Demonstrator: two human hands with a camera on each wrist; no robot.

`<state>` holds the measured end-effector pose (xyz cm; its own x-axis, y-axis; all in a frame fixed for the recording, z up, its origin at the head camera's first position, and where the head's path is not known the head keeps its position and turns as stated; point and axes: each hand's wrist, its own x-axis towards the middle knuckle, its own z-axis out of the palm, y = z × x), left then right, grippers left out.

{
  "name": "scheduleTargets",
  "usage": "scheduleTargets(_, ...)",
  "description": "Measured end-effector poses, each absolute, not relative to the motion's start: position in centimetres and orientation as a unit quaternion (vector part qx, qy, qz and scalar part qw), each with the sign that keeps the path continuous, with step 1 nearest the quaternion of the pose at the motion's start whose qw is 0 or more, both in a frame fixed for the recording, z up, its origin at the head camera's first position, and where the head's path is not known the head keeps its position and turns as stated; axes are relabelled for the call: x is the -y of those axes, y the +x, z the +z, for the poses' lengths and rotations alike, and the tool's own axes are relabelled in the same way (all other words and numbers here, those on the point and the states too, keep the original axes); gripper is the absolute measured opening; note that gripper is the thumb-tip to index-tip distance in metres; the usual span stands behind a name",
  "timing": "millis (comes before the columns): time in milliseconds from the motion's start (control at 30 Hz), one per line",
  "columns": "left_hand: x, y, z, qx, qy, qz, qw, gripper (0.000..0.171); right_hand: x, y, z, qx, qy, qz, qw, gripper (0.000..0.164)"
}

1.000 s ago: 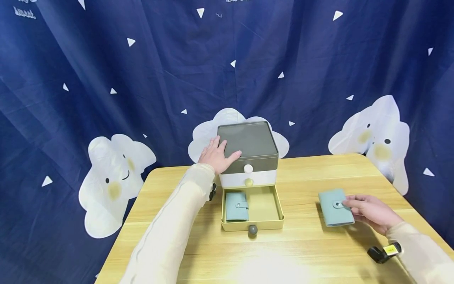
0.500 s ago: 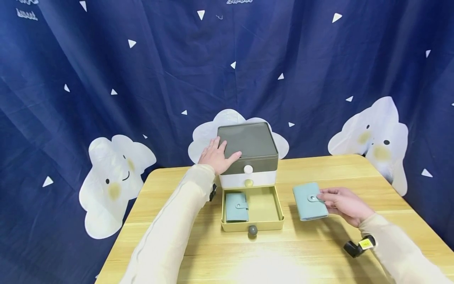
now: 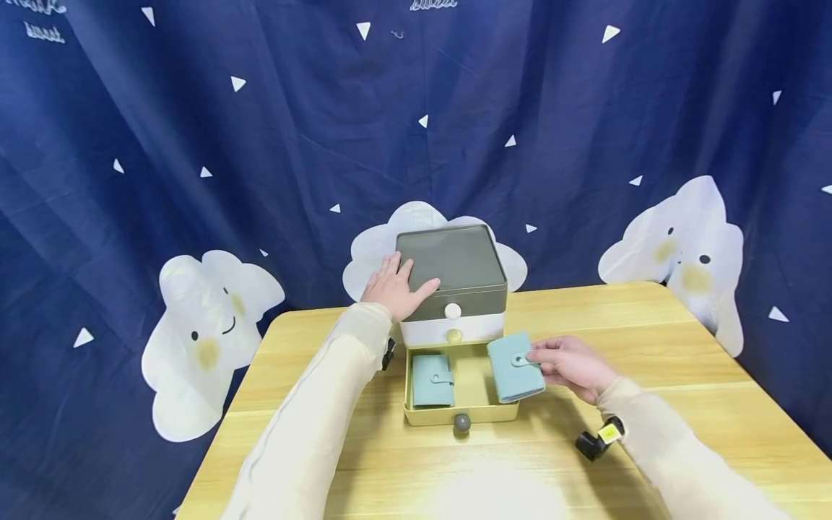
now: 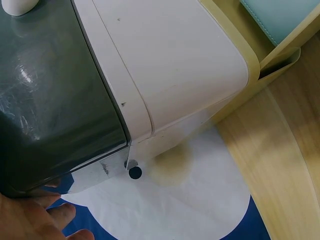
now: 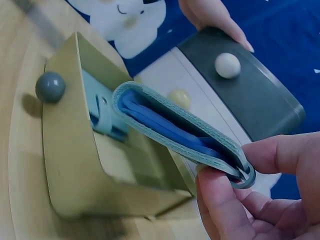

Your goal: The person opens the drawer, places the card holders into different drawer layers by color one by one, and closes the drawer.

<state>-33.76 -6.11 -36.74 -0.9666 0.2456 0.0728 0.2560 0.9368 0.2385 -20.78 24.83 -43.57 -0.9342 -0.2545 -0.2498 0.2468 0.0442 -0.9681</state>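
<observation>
A light blue snap wallet [image 3: 513, 372] is pinched at its strap side by my right hand [image 3: 575, 366], held over the right part of the pulled-out bottom drawer [image 3: 429, 414]. In the right wrist view the held wallet [image 5: 170, 127] shows its edge, with blue inner leaves, between thumb and fingers. A second light blue wallet [image 3: 432, 380] lies in the drawer's left side. My left hand [image 3: 395, 289] rests with fingers spread on the top left edge of the drawer box [image 3: 451, 256]. That box has a dark grey top tier, a white middle tier and a yellow bottom one.
The box stands on a wooden table [image 3: 572, 462], near its back edge. A dark blue curtain [image 3: 312, 108] with white clouds and triangles hangs behind. A round grey knob [image 3: 462, 423] sticks out from the drawer front.
My right hand has carried its wallet leftward from the table's right side to above the drawer. The left hand stays on the box, and the drawer remains pulled out.
</observation>
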Motion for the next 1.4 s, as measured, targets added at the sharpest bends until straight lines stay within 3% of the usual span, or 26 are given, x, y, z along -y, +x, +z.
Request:
scheduleTargets(467, 6.2, -33.7, -36.7, 0.983, -0.129, -0.128, 0.021, 0.104, -18.9, -22.6, -45.2, -0.707, 0.027, -0.686, 0.171, 0.031)
scheduleTargets(733, 6.1, -33.7, -36.7, 0.983, -0.127, -0.131, 0.013, 0.103, -16.8, -23.3, -46.2, -0.779, 0.067, -0.613, 0.115, 0.018)
scheduleTargets(933, 6.1, -33.6, -36.7, 0.983, -0.128, -0.131, 0.017, 0.103, -15.8, -23.5, -46.1, -0.869, 0.046, -0.486, 0.076, 0.004)
scheduleTargets(1400, 6.2, -34.1, -37.3, 0.983, -0.126, -0.135, 0.020, 0.108, -15.3, -24.6, -45.5, -0.967, -0.030, -0.241, 0.074, 0.018)
